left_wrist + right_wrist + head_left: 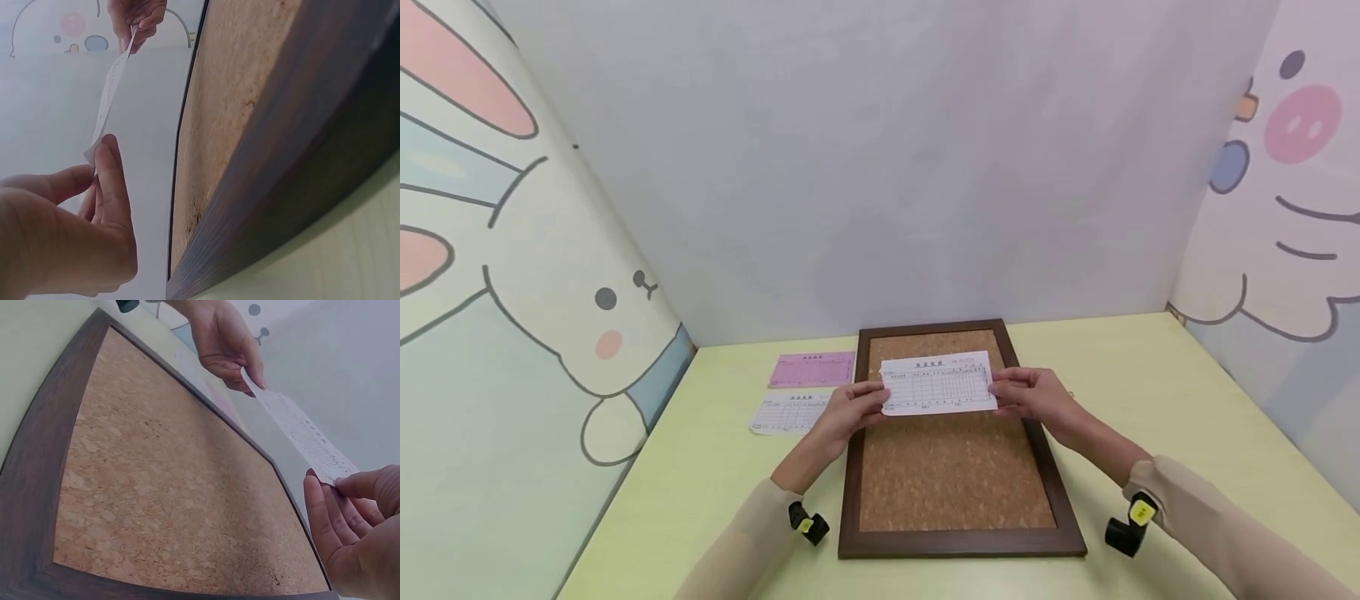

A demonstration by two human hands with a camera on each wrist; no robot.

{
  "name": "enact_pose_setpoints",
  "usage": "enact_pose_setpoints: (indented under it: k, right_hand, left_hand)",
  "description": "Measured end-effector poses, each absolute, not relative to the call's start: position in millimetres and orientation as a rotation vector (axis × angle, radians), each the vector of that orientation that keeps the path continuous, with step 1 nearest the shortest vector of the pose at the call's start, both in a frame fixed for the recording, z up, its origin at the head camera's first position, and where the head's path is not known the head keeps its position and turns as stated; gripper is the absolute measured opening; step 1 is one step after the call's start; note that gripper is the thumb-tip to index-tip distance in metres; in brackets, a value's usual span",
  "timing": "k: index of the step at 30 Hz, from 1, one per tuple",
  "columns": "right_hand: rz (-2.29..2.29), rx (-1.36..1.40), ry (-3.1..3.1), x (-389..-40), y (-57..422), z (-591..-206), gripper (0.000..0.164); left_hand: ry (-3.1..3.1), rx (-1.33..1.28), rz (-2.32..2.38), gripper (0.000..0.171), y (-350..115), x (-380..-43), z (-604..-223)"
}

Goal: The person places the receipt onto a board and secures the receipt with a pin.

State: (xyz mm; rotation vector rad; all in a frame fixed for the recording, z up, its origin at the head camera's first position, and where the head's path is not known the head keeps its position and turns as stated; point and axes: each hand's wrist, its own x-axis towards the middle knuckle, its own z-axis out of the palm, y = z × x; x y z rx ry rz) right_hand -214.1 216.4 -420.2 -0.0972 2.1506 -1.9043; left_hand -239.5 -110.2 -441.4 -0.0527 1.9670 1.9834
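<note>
A white printed receipt form is stretched between both hands above a cork board with a dark brown wooden frame. My left hand pinches its left edge between thumb and fingers. At the opposite edge my right hand pinches it the same way. Both wrist views show the sheet held up off the cork, with a gap below it. In the left wrist view the form appears nearly edge-on, and the left thumb and fingers meet at its near end.
Left of the board, a pink form lies on the pale yellow table, and another white form lies just in front of it. A grey wall stands behind. Cartoon-printed panels flank both sides.
</note>
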Motion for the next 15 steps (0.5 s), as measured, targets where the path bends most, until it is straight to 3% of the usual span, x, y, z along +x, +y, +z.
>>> enact_pose_setpoints:
  k: [15]
  right_hand:
    - [-2.016, 0.019, 1.988, -227, 220, -418, 0.051]
  left_hand:
    - [1.924, -0.065, 2.019, 0.037, -108, -258, -439]
